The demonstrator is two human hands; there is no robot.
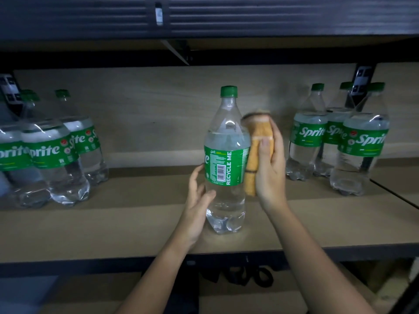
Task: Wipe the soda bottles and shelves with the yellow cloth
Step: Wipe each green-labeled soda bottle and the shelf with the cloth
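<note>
the bottle stands upright mid-shelf. the left hand cups its lower side, fingers loosely curled; the right hand grips the cloth against its label side. full, it is likely heavy and slick; steady it low.

A clear plastic soda bottle with a green cap and green label is stood upright near the front middle of the tan wooden shelf. A folded yellow cloth is pressed against its right side. Three like bottles are grouped upright at the left, and three more at the right, well apart from it.
</note>
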